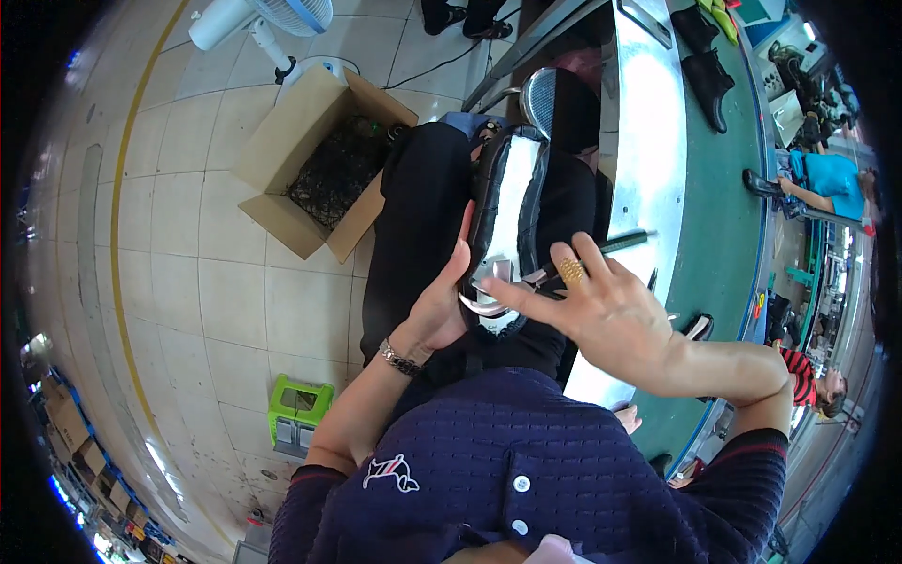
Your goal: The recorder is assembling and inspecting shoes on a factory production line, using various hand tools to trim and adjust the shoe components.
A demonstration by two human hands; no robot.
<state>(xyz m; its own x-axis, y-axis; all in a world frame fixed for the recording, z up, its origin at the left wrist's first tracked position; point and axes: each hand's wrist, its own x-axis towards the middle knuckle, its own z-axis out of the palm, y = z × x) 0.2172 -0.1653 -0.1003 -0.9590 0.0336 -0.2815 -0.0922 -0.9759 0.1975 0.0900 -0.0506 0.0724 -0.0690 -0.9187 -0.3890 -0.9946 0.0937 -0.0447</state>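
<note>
A black shoe [510, 197] lies sole side up across my lap, its pale underside showing between folded black edges. Near its heel end is a shiny metal piece [501, 271]. My left hand [443, 296] holds the shoe's left side at that end, with its fingers partly hidden beneath. Over the heel end, my right hand [601, 305] reaches in from the right, thumb on the metal piece. Between its fingers is a slim tool with a dark green handle [625, 242]; its working end points at the shoe, and its exact kind is unclear.
On my right runs a metal ledge [648, 141], then a green conveyor belt [709, 197] with black boots [707, 85]. A cardboard box [282, 141] with dark plastic, a fan [282, 14] and a green step stool [301, 409] stand left. Co-workers [832, 183] sit beyond the belt.
</note>
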